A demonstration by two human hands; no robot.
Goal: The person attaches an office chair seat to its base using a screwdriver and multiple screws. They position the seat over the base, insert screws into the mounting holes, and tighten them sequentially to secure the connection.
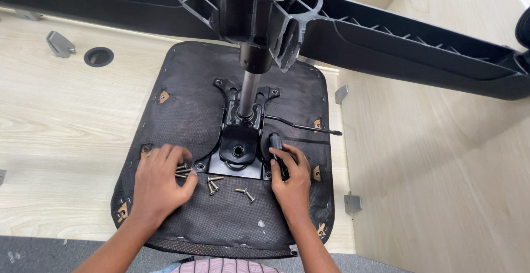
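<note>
Right now your left hand [160,182] is down on the upturned seat base [182,113], fingers curled over a small cluster of loose screws [212,183] at the corner of the black mechanism plate [240,151]. The fingertips close around one or two of them; exactly how many you cannot tell from this angle.

Your right hand [290,179] is wrapped round the black tool handle [276,146], thumb on top, tip down near the plate's right front corner. Whether the tip is seated in a screw head is hidden by the fingers.

Risks from here:
- Screws lie free on the fabric, one pair [245,194] set apart between your hands. A nudge from either wrist could roll them off the front edge onto the grey floor [49,253].
- The star-shaped chair base [342,24] hangs over the work on the gas column [247,93], leaning towards you. Any push on the plate could swing it, and the seat might shift on the wooden tabletop [61,135].
- If the tool sits crooked, it may slip and gouge the fabric or catch your left fingers, which are close by.
- The thin lever rod [301,125] sticks out right, near your right knuckles.

Both forearms come in from below, wrists low, elbows out of view.
</note>
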